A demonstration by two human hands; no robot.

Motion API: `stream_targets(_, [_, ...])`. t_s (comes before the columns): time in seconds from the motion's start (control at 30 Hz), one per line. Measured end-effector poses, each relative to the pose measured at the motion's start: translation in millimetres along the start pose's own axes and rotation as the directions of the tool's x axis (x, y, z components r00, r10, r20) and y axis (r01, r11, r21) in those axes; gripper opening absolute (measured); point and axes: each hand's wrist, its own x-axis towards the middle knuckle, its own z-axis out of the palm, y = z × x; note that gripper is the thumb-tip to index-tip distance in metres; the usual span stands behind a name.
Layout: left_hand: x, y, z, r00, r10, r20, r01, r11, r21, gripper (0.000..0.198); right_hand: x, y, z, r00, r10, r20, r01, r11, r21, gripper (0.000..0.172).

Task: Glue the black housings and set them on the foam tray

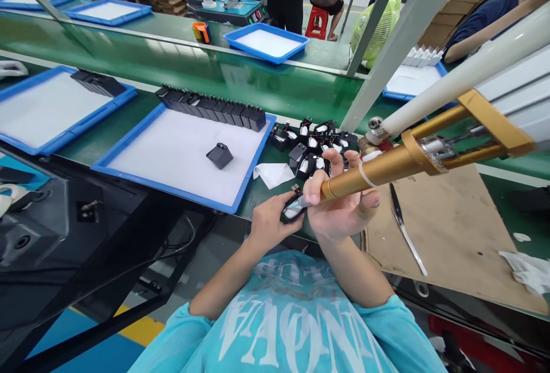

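My left hand [271, 219] grips a small black power adapter housing [285, 215] by its sides near the table's front edge. Its hollow side faces up, showing something white inside. My right hand [339, 212] is closed loosely around a gold glue dispensing gun [365, 177], some fingers lifted away from it. The gun's pale tapered nozzle [296, 203] points down into the housing; whether the tip touches it I cannot tell. Just beyond my hands lies a pile of open black housings [315, 141] with white parts inside. A white cloth [274, 175] rests left of the pile.
A blue-rimmed tray [235, 203] at left holds a row of black adapters [210, 107] and one loose adapter [219, 156]. Tweezers [407, 230] lie on brown cardboard [459, 235] at right. A slanted metal post [399, 35] rises behind the gun. Other people work beyond the green bench.
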Motion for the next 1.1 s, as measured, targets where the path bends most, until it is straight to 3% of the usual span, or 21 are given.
stream_targets(0.1, [-2.8, -7.6, -2.4, 0.989, -0.077, 0.125, 0.075, 0.997, 0.021, 0.037, 1.1, -0.1, -2.3, 1.000, 0.014, -0.019, -0.013, 1.000, 0.025, 0.047])
stream_targets(0.27, [-3.3, -27.6, -11.2, 0.916, -0.203, 0.347, 0.208, 0.978, 0.023, 0.043, 3.2, -5.1, -13.2, 0.999, 0.012, -0.047, -0.013, 1.000, -0.026, 0.046])
stream_targets(0.37, [4.5, -34.6, -13.2, 0.902, -0.205, 0.379, 0.262, 0.959, -0.104, 0.047, 3.1, -11.3, -21.1, 0.993, 0.013, -0.119, -0.024, 0.995, -0.092, 0.042])
stream_targets(0.5, [16.0, -31.6, -6.8, 0.887, -0.245, 0.390, 0.360, 0.897, -0.255, 0.038, 1.0, -18.7, -31.6, 0.983, -0.002, -0.185, -0.030, 0.985, -0.169, 0.042])
stream_targets(0.57, [16.8, -27.8, -3.4, 0.916, -0.205, 0.346, 0.295, 0.927, -0.232, 0.033, -0.1, -21.2, -36.3, 0.983, -0.006, -0.184, -0.030, 0.981, -0.191, 0.042])
stream_targets(0.67, [11.7, -25.6, -1.4, 0.979, -0.028, 0.203, 0.058, 0.988, -0.146, 0.023, -1.1, -23.7, -41.4, 0.982, -0.016, -0.190, -0.024, 0.979, -0.203, 0.042])
stream_targets(0.77, [6.6, -28.0, -0.8, 0.982, 0.130, 0.138, -0.115, 0.987, -0.112, 0.019, -1.4, -25.2, -43.7, 0.981, -0.015, -0.195, -0.023, 0.980, -0.196, 0.040])
stream_targets(0.97, [4.9, -25.1, 3.2, 0.973, 0.064, 0.221, -0.036, 0.991, -0.128, 0.019, -1.3, -26.2, -46.6, 0.984, -0.013, -0.180, -0.019, 0.985, -0.173, 0.040])
stream_targets(1.1, [2.4, -20.3, 3.3, 0.950, 0.032, 0.310, -0.079, 0.987, 0.140, 0.024, -1.4, -26.8, -49.1, 0.981, -0.011, -0.194, -0.029, 0.979, -0.201, 0.040])
